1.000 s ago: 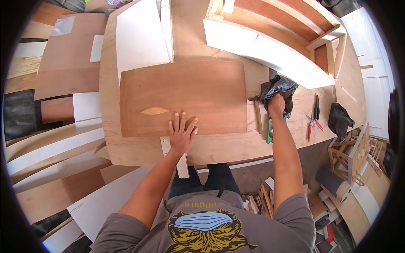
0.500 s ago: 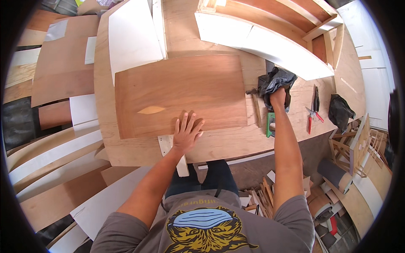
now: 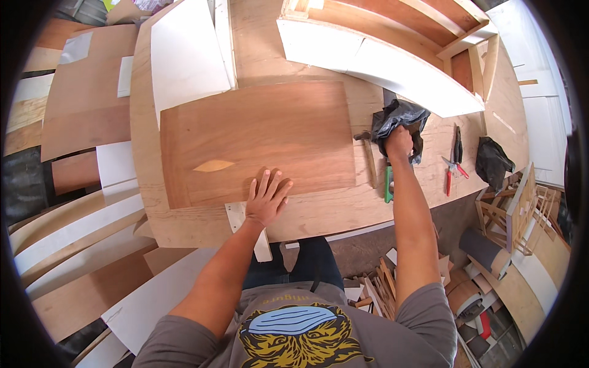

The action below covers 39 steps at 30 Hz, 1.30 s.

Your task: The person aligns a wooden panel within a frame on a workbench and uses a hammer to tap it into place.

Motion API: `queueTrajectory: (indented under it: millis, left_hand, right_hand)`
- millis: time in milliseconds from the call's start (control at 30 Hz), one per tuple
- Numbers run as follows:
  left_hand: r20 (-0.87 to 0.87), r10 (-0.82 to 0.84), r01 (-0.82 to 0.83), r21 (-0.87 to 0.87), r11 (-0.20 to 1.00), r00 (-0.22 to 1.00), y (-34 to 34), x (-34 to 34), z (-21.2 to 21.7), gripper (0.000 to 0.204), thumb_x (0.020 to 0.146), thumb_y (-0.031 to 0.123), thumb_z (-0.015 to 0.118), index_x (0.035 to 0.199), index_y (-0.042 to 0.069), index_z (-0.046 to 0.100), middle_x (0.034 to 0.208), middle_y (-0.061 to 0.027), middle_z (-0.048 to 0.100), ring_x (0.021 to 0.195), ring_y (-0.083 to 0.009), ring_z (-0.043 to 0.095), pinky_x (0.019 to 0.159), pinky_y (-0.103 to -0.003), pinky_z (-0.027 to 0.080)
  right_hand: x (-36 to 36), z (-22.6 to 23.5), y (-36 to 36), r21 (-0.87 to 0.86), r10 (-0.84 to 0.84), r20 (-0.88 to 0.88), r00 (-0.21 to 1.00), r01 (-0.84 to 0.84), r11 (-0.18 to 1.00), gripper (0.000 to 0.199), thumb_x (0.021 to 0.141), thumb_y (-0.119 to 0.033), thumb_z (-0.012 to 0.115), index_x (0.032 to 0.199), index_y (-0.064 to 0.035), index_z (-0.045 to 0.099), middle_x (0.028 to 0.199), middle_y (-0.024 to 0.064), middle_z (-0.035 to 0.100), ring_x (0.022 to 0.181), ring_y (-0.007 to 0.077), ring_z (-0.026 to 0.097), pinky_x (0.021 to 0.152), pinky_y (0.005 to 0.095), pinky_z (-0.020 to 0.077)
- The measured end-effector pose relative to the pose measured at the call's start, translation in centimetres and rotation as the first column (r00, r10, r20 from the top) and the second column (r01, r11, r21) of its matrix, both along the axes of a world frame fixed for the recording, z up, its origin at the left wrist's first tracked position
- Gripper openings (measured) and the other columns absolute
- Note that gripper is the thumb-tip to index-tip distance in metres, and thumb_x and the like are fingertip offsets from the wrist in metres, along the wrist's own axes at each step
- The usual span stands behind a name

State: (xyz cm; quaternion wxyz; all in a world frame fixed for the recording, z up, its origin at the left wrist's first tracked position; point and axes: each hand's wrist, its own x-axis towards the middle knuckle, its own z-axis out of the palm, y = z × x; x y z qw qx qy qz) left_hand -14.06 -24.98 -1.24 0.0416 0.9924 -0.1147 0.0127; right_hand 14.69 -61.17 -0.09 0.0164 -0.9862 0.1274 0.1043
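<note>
My left hand (image 3: pixel 266 199) lies flat, fingers spread, on the near edge of a reddish-brown plywood panel (image 3: pixel 257 135) with a pale, pointed oval patch (image 3: pixel 213 165). To the right, my right hand (image 3: pixel 399 142) reaches into the mouth of a crumpled black plastic bag (image 3: pixel 392 116). Its fingers look curled, with the tips hidden by the bag, so what they grip does not show. A hammer (image 3: pixel 369 161) lies between panel and bag. Partly under my right forearm is a green-handled tool (image 3: pixel 389 184), its far part covered.
Red-handled snips (image 3: pixel 453 168) and a second black bag (image 3: pixel 493 162) lie at the workbench's (image 3: pixel 319 224) right. A white curved wooden frame (image 3: pixel 380 61) stands at the back. A white board (image 3: pixel 184 55) is at back left; a narrow drilled strip (image 3: pixel 262 245) overhangs the front edge.
My right hand has drawn back slightly, so more of it shows outside the bag's mouth. My left hand stays on the panel. The whole view has shifted a little.
</note>
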Motion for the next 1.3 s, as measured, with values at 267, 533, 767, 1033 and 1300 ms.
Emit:
queueTrajectory:
  millis: [267,533,767,1033,1300]
  left_hand:
    - [-0.025,-0.019,0.019,-0.012,1.0,1.0,0.3,0.0,-0.1,0.061,0.097,0.05,0.065,0.154,0.031,0.056,0.171,-0.008,0.038,0.161,-0.0362,0.026,0.12,-0.064,0.029]
    - [-0.072,-0.048,0.048,-0.005,0.999,0.996,0.1,0.4,0.5,0.069,0.093,0.055,0.068,0.158,0.039,0.05,0.173,-0.0106,0.034,0.16,-0.0392,0.026,0.119,-0.066,0.029]
    - [-0.121,-0.055,0.045,-0.083,0.996,0.991,0.1,0.6,1.4,0.075,0.086,0.054,0.075,0.156,0.045,0.05,0.174,-0.0113,0.03,0.161,-0.0395,0.023,0.119,-0.067,0.028]
    - [-0.121,-0.042,0.027,-0.118,0.993,0.992,0.1,0.6,0.6,0.077,0.087,0.055,0.075,0.158,0.045,0.048,0.176,-0.0104,0.027,0.163,-0.0388,0.018,0.12,-0.068,0.027]
    - [-0.13,-0.052,0.038,-0.113,0.993,0.99,0.2,0.5,0.9,0.081,0.086,0.055,0.075,0.16,0.045,0.044,0.176,-0.01,0.024,0.163,-0.0381,0.016,0.122,-0.067,0.026]
  right_hand:
    - [-0.9,-0.5,0.0,0.089,-0.074,0.121,0.99,0.064,0.994,0.019,0.089,-0.009,0.064,0.096,0.0021,0.078,0.104,0.028,0.077,0.1,0.0438,0.077,0.087,0.0513,0.0624]
    - [-4.6,1.8,-1.9,0.491,-0.279,0.48,0.832,0.009,0.871,0.015,0.096,-0.011,0.067,0.102,0.0015,0.073,0.103,0.0258,0.076,0.094,0.0466,0.074,0.079,0.0505,0.058]
    - [-21.4,0.2,8.1,0.725,-0.161,0.388,0.908,-0.193,0.661,0.005,0.096,0.001,0.066,0.101,-0.0013,0.066,0.091,0.0161,0.069,0.084,0.0323,0.068,0.078,0.0408,0.054]
    - [-24.2,-2.3,14.5,0.55,0.065,0.529,0.846,-0.4,0.733,0.008,0.092,-0.001,0.069,0.097,-0.0036,0.063,0.095,0.0139,0.066,0.093,0.0378,0.063,0.082,0.0474,0.0518]
    - [-23.7,-2.5,14.7,0.374,0.206,0.59,0.781,-0.49,0.788,0.012,0.089,0.0,0.068,0.094,-0.005,0.06,0.093,0.0133,0.061,0.089,0.0362,0.061,0.08,0.0466,0.0522]
